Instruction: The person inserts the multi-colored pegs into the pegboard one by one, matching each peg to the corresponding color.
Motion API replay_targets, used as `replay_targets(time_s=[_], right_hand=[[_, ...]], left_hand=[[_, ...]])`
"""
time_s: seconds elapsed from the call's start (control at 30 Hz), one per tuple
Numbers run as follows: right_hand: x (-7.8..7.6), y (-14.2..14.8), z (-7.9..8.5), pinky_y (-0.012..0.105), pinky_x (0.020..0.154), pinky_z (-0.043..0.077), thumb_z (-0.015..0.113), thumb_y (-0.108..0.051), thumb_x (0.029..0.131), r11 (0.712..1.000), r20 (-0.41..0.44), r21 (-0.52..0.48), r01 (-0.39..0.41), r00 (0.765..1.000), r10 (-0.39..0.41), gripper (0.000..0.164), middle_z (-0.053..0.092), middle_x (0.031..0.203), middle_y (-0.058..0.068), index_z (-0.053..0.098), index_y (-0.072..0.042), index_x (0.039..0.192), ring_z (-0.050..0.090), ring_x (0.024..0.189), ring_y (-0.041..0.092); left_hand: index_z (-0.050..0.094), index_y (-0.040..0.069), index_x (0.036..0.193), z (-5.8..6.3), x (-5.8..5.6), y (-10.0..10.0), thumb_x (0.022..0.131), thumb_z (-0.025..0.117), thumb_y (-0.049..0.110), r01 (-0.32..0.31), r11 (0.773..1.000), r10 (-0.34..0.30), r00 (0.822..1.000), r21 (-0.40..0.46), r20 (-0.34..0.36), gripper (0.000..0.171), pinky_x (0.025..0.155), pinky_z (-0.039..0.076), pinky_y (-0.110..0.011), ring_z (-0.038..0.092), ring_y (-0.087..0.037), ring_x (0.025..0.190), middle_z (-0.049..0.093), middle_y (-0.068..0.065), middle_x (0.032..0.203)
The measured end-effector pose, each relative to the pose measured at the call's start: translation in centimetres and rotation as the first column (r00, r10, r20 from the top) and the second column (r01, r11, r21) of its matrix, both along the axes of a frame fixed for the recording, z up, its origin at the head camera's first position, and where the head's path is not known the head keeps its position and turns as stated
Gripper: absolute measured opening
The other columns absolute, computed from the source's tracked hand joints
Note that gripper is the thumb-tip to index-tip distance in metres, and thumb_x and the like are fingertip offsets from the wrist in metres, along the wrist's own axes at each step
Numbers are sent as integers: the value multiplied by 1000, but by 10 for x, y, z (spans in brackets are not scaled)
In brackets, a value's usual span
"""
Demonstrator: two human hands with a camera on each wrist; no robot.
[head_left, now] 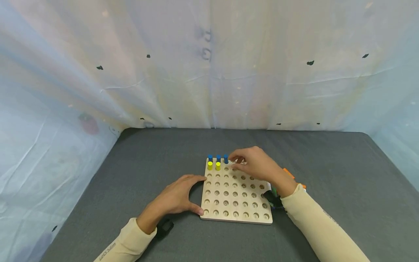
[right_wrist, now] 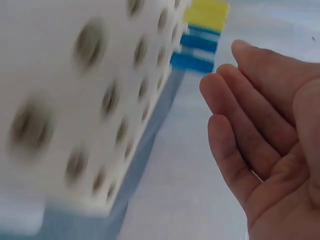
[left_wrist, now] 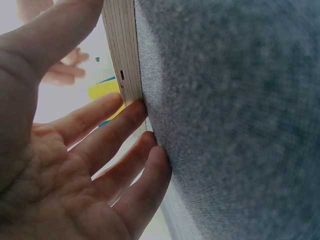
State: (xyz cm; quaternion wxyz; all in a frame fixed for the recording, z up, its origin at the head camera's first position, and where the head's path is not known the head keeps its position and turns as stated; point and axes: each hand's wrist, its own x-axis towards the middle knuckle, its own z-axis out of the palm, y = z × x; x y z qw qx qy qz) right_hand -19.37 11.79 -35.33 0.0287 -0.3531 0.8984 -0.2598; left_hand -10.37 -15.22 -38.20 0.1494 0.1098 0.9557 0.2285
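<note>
Grey tabletop (head_left: 327, 182) surrounds a wooden board (head_left: 230, 198). Left hand (head_left: 179, 194), fingers spread, touches its 9 o'clock edge; right hand (head_left: 256, 163), relaxed, holds nothing at 1 o'clock. 3 blue pegs (head_left: 226, 159) and 2 yellow pegs (head_left: 210, 166) stand towards 11; most holes (head_left: 226, 193) are unfilled.

The wooden pegboard (head_left: 230, 189) holds blue and yellow pegs (head_left: 210, 166).
</note>
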Motion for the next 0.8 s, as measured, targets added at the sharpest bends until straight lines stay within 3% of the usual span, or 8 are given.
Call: replay_targets(time_s=[0.2, 0.47, 0.8], right_hand=[[-4, 49, -3, 33, 73, 56, 73, -17, 91, 996, -44, 45, 73, 997, -71, 22, 75, 100, -3, 73, -14, 113, 69, 89, 12], [0, 101, -10, 36, 75, 57, 75, -18, 89, 980, -32, 135, 145, 989, -142, 20, 74, 95, -5, 73, -13, 109, 68, 84, 11], [4, 123, -13, 37, 73, 58, 79, -16, 85, 969, 12, 181, 168, 985, -173, 23, 74, 94, -4, 72, -14, 106, 70, 84, 13]], left_hand=[[50, 28, 145, -1, -1, -1, 59, 94, 47, -4, 1000, 4, 1000, 4, -21, 98, 103, 44, -60, 44, -27, 141, 49, -4, 150], [50, 29, 145, -1, -1, -2, 60, 93, 47, -3, 1000, 3, 1000, 5, -16, 97, 105, 43, -59, 42, -27, 142, 48, -3, 151], [49, 32, 146, -1, -2, -2, 60, 93, 48, -22, 1000, 22, 1000, -4, 7, 97, 105, 43, -58, 41, -25, 143, 47, -1, 151]])
